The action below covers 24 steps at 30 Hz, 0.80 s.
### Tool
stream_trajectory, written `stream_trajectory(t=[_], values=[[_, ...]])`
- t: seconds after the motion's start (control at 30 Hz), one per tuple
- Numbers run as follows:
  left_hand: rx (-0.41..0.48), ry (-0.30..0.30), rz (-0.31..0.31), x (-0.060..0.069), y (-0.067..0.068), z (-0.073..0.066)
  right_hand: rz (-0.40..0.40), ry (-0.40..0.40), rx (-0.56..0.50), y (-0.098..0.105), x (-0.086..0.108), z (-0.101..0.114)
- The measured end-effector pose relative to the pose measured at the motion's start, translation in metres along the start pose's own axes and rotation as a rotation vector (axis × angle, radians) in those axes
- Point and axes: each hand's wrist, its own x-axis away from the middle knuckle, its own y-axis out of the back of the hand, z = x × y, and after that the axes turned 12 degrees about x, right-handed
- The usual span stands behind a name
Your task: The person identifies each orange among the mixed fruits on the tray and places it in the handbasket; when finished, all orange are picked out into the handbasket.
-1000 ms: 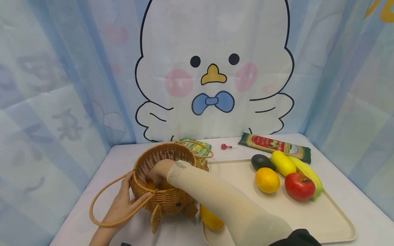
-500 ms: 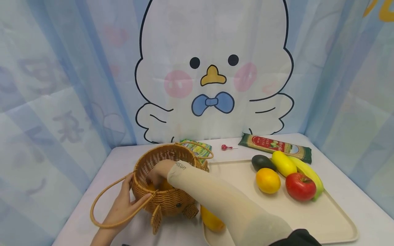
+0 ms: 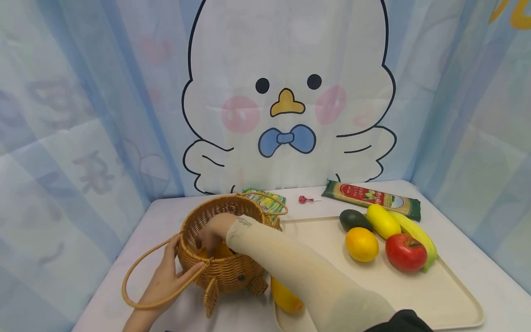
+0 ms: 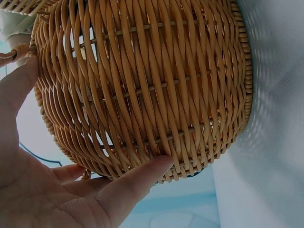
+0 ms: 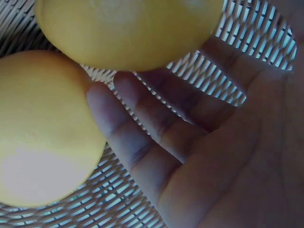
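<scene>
In the head view, the left hand [image 3: 162, 283] holds the woven basket [image 3: 236, 274] at its left rim, under the loop handle. Up close in the left wrist view, the hand [image 4: 61, 190] spreads along the wicker [image 4: 142, 85], some fingertips hidden behind it. The right hand [image 3: 215, 230] reaches down inside the basket, where a yellow-orange fruit [image 3: 221, 251] partly shows. In the right wrist view, the hand's [image 5: 199, 137] fingers are extended and slightly bent between two yellow fruits, one above [image 5: 128, 33] and one at left [image 5: 42, 128]; its thumb is not visible.
Right of the basket, a cream tray [image 3: 398, 299] bears a dark green fruit [image 3: 355, 220], an orange [image 3: 362, 244], a lemon [image 3: 382, 221], a banana [image 3: 423, 237], a red apple [image 3: 405, 252] and a yellow fruit [image 3: 286, 297]. Behind lie packets [image 3: 371, 198] [image 3: 265, 203] and a lollipop [image 3: 303, 199].
The right hand has shifted very slightly inside the basket. The left hand keeps its place on the rim, and the basket and tray show no clear movement of their own.
</scene>
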Motion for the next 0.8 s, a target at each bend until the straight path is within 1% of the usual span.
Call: stream_trajectory(t=[0.13,0.3,0.37,0.47,0.5,0.57,0.6,0.7,0.8], values=[[-0.001,0.003,0.003,0.0,-0.001,-0.001,-0.012,0.02,0.019,0.004,0.002,-0.004],[0.001,0.0,0.005,0.0,-0.001,-0.001,-0.049,0.029,-0.028,0.01,0.01,-0.011],[0.003,-0.001,0.004,0.001,0.0,-0.001,-0.066,0.038,-0.073,0.011,0.015,-0.014],[0.006,0.006,0.005,0.0,0.0,-0.002,-0.09,0.05,-0.204,0.012,0.022,-0.022],[0.008,0.009,0.005,0.0,0.0,-0.002,-0.101,0.055,-0.233,0.012,0.025,-0.024],[0.008,0.019,0.008,0.0,0.0,-0.003,-0.127,0.06,-0.275,0.012,0.031,-0.03],[0.01,0.021,0.008,0.0,0.0,-0.003,-0.148,0.063,-0.283,0.012,0.035,-0.034],[0.011,0.028,0.011,0.0,0.0,-0.003,-0.223,0.08,-0.262,0.012,0.046,-0.042],[0.007,0.024,0.011,0.0,0.0,-0.003,-0.285,0.104,-0.31,0.011,0.059,-0.049]])
